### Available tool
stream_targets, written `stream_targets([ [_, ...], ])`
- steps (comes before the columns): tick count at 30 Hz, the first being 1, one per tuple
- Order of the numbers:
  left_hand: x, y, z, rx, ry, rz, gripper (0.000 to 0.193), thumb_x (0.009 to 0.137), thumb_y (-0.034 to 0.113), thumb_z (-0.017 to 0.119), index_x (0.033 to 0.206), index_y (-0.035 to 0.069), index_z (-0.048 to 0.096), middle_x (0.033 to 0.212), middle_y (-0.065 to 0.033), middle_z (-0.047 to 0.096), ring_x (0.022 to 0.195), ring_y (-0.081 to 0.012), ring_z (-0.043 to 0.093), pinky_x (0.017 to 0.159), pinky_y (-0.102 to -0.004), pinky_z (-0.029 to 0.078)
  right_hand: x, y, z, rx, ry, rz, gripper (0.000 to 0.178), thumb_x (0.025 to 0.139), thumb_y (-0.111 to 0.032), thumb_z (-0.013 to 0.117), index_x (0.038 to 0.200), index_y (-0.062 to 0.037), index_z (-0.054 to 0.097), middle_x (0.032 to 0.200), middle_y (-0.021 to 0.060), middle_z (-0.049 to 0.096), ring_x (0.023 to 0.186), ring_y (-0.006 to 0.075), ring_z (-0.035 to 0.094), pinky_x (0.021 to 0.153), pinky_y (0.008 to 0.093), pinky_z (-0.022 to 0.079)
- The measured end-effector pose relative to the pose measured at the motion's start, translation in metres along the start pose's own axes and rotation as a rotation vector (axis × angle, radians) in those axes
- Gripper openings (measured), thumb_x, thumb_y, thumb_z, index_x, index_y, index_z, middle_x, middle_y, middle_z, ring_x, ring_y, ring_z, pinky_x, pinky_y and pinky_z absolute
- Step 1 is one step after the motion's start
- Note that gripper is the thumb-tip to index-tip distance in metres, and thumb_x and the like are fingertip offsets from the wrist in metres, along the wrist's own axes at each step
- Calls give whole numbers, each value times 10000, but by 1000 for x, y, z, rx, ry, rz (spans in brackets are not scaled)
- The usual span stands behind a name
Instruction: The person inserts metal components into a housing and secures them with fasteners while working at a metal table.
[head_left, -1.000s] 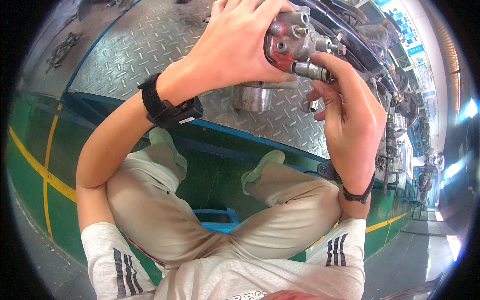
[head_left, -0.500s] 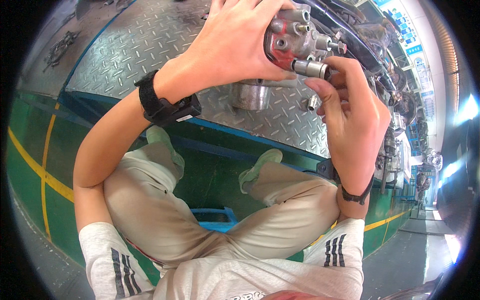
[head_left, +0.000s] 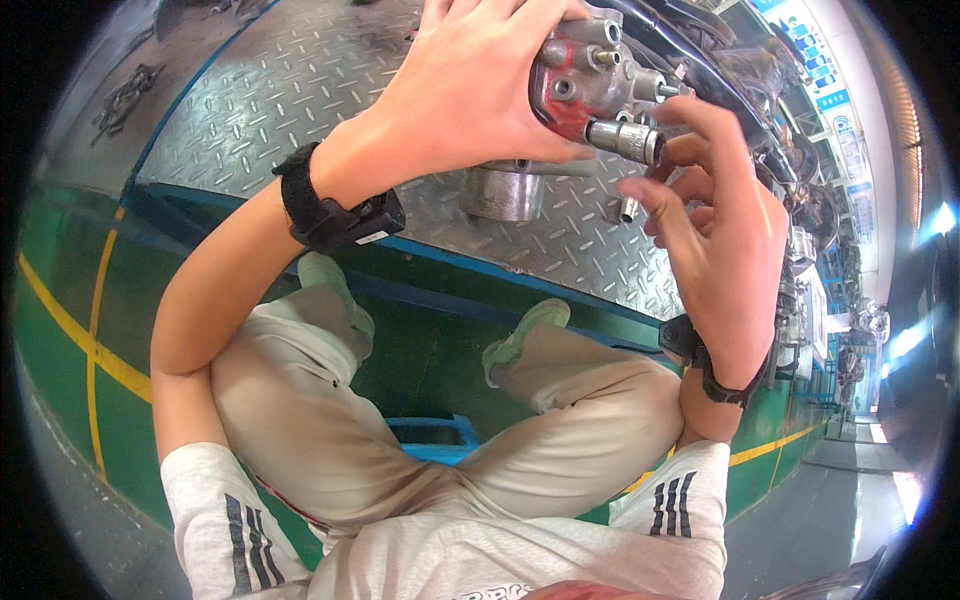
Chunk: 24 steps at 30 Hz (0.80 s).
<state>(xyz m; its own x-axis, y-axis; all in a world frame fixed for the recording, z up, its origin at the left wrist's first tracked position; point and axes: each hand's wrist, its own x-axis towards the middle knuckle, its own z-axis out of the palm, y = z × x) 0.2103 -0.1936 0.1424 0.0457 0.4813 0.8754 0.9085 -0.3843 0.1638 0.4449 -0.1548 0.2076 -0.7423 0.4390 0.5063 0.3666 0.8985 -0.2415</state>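
Note:
My left hand is closed around a grey cast-metal part with a red smear along its edge, holding it above the workbench. A shiny steel socket sticks out sideways from the part's lower right, beside my left thumb. My right hand is next to the free end of the socket, thumb and fingers apart and slightly curled. Beneath my left hand, a round metal cylinder rests on the plate. A small metal fitting lies near my right thumb.
The bench has a tread-patterned metal top with a blue edge. Dark mechanical parts crowd its right side. My legs are bent below the bench edge, above a green floor with yellow lines.
My right thumb and fingers have opened off the socket and shifted slightly right. The socket stays at the metal part, which my left hand keeps holding in nearly the same place.

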Motion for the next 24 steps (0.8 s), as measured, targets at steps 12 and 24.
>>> stream_targets([
  [12,0,-1,3,14,36,33,832,627,360,920,1301,72,525,1288,-158,531,1242,-375,492,1042,-485,388,1,5,11,-68,154,-185,357,843,-164,873,1112,-49,668,760,53,699,606,87,616,551,240,469],
  [24,1,1,3,23,22,31,864,608,356,940,1315,60,542,1319,-154,540,1273,-375,493,1067,-492,381,5,5,2,-202,116,-206,404,802,-154,882,1156,-91,699,851,52,697,589,109,584,523,264,442],
])
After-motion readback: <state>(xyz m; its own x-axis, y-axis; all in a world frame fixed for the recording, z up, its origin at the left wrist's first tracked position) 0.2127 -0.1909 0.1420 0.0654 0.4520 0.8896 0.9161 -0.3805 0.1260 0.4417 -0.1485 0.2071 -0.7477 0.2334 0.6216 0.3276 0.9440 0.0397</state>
